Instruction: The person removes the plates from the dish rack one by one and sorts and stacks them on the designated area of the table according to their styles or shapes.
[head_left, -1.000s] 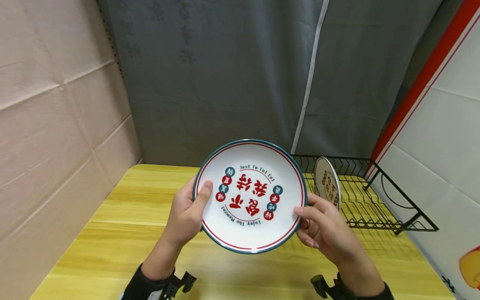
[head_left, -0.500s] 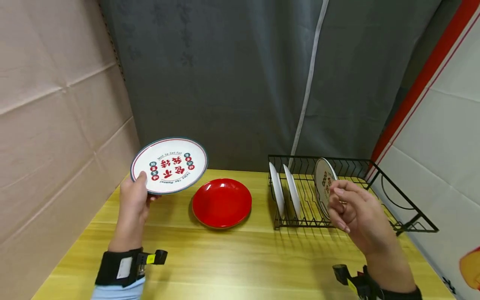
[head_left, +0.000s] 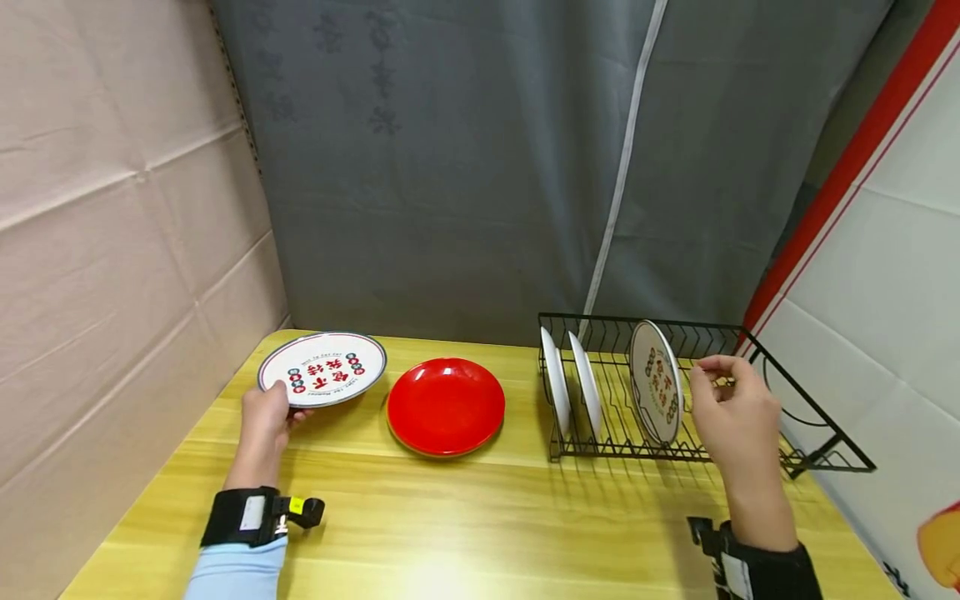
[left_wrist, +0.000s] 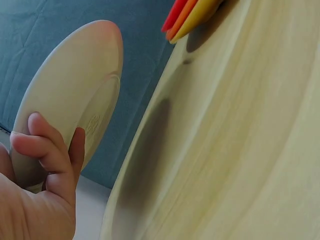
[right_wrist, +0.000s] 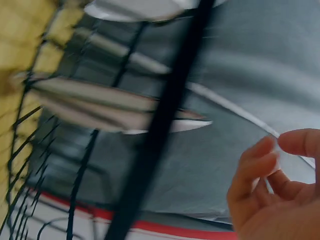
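Pinching the round white dark-rimmed plate above the yellow wood-grain counter, left hand goes thumb-over, probably for balance. Right hand: fingers loosely curled beside the black wire rack, seemingly empty, though blurry.

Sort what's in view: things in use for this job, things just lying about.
In use, I judge:
patterned plate, held in the left hand
rack, near the right hand
plates standing in it
red plate, probably

Apart from it, seemingly:
grey curtain
yellow-and-red item, cut off at the edge
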